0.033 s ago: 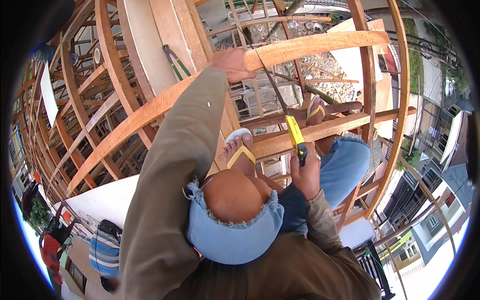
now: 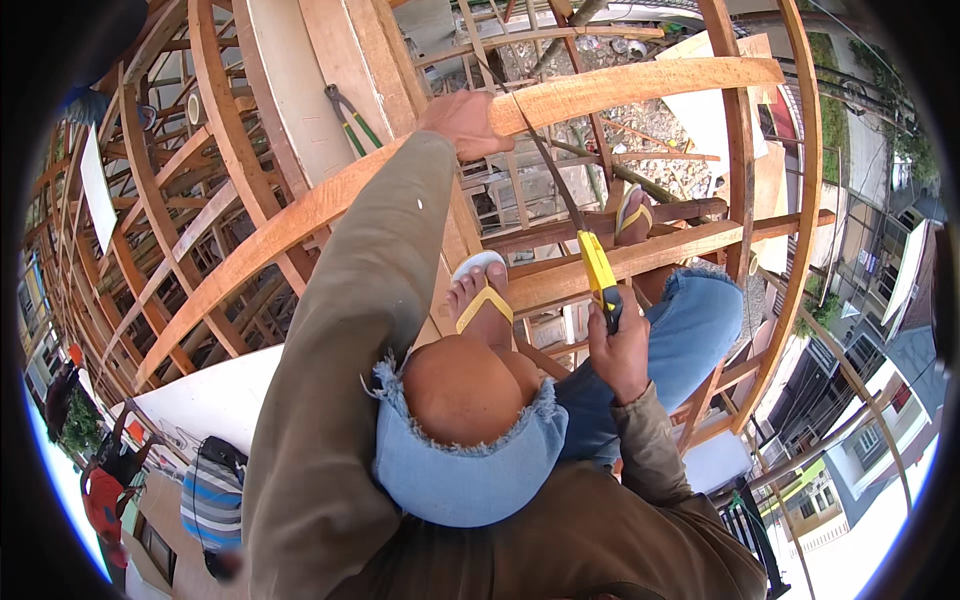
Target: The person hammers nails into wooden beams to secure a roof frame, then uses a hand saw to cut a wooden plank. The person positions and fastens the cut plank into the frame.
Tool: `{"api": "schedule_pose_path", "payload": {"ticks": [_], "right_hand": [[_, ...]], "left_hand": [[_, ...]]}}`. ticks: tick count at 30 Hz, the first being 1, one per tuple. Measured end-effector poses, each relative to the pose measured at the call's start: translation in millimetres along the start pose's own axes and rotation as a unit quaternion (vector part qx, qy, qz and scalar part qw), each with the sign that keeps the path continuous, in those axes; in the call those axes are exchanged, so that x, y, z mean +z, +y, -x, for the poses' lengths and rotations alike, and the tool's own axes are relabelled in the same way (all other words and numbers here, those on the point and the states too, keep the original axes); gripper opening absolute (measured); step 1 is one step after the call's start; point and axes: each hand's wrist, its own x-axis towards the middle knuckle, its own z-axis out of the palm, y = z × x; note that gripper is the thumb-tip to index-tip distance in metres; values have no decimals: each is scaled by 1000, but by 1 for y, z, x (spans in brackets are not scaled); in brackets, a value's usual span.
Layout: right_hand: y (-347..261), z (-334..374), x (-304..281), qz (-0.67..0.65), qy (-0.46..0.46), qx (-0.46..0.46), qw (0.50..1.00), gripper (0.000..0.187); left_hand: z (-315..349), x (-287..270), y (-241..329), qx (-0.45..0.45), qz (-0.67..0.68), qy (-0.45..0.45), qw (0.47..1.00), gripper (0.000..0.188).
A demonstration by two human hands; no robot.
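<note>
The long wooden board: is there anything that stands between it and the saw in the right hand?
Nothing visible does: the saw, held in the right hand, has its blade across the long wooden board. The left hand grips the board just left of the blade, not in between.

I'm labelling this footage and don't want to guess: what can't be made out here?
All in the head view:
Saw: part of its handle is hidden by the right hand.
Curved plank: whether it runs unbroken is hidden by the left hand and left sleeve.
Depth of any cut at the blade: too small to tell.
Red-and-black thing, lower left: too small to identify.
</note>
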Motion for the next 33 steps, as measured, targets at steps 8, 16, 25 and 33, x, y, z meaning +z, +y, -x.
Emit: {"api": "schedule_pose_path", "payload": {"ticks": [8,16,25,33], "right_hand": [[-16,-7,1,14,3,18,1000,22],[-8,-91,32,81,48,-14,995,25],[-10,12,-4,23,12,36,999,20],[-35,94,-35,-13,8,56,998,24]], "left_hand": [[6,-2,15,-15,-42,-19,999,67],[0,5,29,13,-71,15,997,72],[8,13,25,-21,-66,16,997,70],[15,13,15,-20,-55,-10,998,72]]}}
